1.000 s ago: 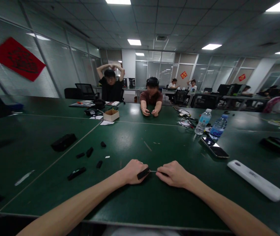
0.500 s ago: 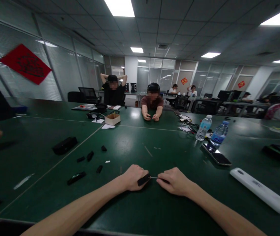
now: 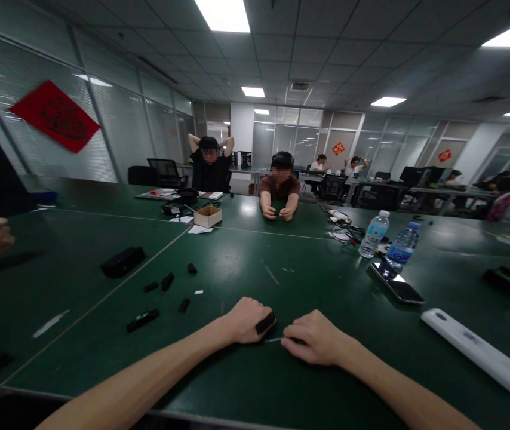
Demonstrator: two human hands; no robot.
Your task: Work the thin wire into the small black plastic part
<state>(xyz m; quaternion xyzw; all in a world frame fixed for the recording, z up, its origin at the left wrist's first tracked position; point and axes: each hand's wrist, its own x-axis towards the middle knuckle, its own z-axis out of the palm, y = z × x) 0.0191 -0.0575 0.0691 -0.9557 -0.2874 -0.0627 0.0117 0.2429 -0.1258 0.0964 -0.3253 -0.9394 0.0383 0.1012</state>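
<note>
"Where's the black block (image 3: pixel 265 323)?"
"In the left hand (image 3: pixel 249 321), fingers curled around it, its long axis slanting away and to the right."
"And the thin rod (image 3: pixel 273 340)?"
"Grasped by the fingers of the right hand (image 3: pixel 312 338), pointing left; its tip sits just on the near side of the block. Touching? I can't tell."
"Anything in the way?"
"The left hand covers part of the block. Black pieces (image 3: pixel 168 281) lie leftward on the desk (image 3: pixel 246 388), a phone (image 3: pixel 396 283) rightward."
</note>
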